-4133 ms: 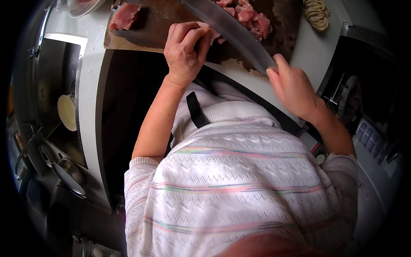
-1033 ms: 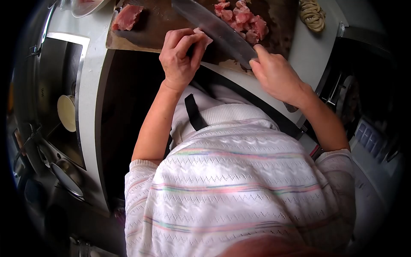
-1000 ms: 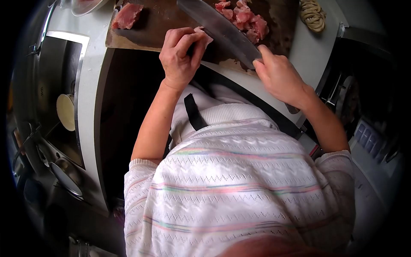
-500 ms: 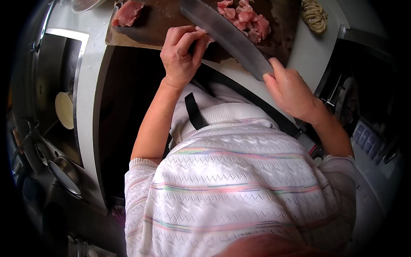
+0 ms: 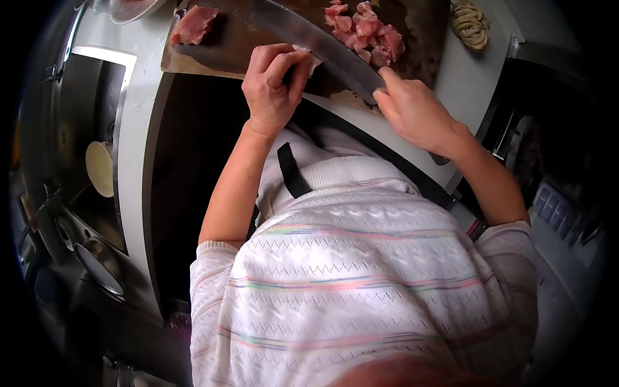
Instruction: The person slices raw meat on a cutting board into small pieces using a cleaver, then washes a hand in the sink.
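My left hand [image 5: 274,87] is curled round a small piece of meat [image 5: 314,63] at the near edge of the brown cutting board [image 5: 238,45]. My right hand [image 5: 416,109] grips a large knife [image 5: 329,51], its blade slanting up and left across the board, right beside the fingers of my left hand. Several cut pieces of pink meat [image 5: 367,32] lie beyond the blade, to its right. A larger chunk of meat [image 5: 195,24] rests at the board's left end. Where the blade meets the held piece is partly hidden by my fingers.
Right of the board, a coiled beige bundle [image 5: 471,24] lies on the light counter [image 5: 480,71]. Part of a pale bowl [image 5: 132,9] shows at the top left. Further left is a sink recess with a cream round vessel [image 5: 100,169]. A round pan or lid [image 5: 100,269] stands below it.
Since half a second ago, my right hand has moved up and left with the knife, and the blade reaches further left. My left hand keeps nearly the same place and hold.
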The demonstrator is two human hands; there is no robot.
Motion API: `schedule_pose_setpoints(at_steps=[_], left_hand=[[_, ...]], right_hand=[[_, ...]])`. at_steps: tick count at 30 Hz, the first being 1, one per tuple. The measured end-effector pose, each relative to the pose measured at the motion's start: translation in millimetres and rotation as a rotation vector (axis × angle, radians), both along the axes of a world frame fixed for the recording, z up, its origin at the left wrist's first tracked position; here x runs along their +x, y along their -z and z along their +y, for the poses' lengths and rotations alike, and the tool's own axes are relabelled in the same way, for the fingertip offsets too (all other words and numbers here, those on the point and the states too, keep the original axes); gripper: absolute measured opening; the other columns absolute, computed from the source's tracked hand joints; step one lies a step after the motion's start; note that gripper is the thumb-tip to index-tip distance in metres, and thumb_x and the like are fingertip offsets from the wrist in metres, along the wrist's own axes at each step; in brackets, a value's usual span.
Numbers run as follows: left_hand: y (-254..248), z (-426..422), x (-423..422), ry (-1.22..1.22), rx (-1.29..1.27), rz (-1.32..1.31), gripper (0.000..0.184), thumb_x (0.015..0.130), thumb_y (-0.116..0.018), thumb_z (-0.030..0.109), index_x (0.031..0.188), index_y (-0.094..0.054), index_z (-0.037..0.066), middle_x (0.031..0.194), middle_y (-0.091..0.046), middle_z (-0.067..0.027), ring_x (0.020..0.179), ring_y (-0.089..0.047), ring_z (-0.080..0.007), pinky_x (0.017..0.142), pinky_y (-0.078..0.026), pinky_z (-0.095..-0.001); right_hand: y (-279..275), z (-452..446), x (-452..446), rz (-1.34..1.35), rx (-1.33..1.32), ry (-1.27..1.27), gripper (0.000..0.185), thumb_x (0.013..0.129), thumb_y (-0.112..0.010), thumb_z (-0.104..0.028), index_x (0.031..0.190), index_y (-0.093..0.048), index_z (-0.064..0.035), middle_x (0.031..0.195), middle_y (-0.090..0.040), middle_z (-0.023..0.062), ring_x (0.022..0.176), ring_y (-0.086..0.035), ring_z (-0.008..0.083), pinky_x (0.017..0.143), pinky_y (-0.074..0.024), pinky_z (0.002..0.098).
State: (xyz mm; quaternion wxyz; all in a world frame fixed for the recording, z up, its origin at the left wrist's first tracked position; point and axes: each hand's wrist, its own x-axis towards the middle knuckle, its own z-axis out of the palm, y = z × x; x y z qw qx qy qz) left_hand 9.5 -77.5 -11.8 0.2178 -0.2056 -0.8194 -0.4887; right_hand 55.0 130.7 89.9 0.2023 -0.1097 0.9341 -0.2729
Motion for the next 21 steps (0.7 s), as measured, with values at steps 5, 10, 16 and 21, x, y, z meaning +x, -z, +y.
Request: schedule_pose_setpoints(at_steps=[5,10,16,21], left_hand=[[2.2,-0.1,0.0,-0.006,0.026,0.009,0.017,0.074,-0.072,-0.001,0.089,-0.067,0.006,0.088,-0.062,-0.0066,0.075,-0.061,-0.0179,0.063,-0.050,-0.0262],[1.7,0.8,1.0,-0.014,0.023,0.003,0.017,0.074,-0.072,0.000,0.090,-0.067,0.006,0.088,-0.062,-0.0066,0.075,-0.061,-0.0177,0.063,-0.049,-0.0261],[2.8,1.4,-0.9,-0.024,0.036,0.009,0.019,0.067,-0.075,0.001,0.082,-0.066,0.007,0.083,-0.062,-0.0054,0.074,-0.059,-0.0222,0.062,-0.049,-0.0292],[3.6,3.0,-0.9,-0.039,0.035,0.020,0.019,0.066,-0.075,0.001,0.081,-0.065,0.007,0.083,-0.062,-0.0051,0.074,-0.059,-0.0225,0.062,-0.049,-0.0292]], right_hand=[[-15.3,1.1,-1.7,-0.073,-0.030,0.074,0.017,0.090,-0.049,-0.011,0.086,-0.041,0.0031,0.065,-0.056,0.0225,0.064,-0.057,0.0416,0.059,-0.0431,0.0477],[-22.8,-5.4,-6.1,-0.066,-0.106,0.045,0.017,0.090,-0.050,-0.010,0.086,-0.041,0.0033,0.063,-0.055,0.0221,0.062,-0.056,0.0410,0.058,-0.0424,0.0471],[-21.5,2.5,2.8,-0.062,-0.005,-0.002,0.016,0.089,-0.051,-0.010,0.088,-0.041,0.0034,0.062,-0.056,0.0225,0.063,-0.057,0.0413,0.057,-0.0427,0.0469],[-37.9,7.1,18.2,-0.126,0.080,-0.003,0.016,0.090,-0.049,-0.010,0.091,-0.041,0.0043,0.064,-0.057,0.0237,0.066,-0.059,0.0426,0.060,-0.0442,0.0493]])
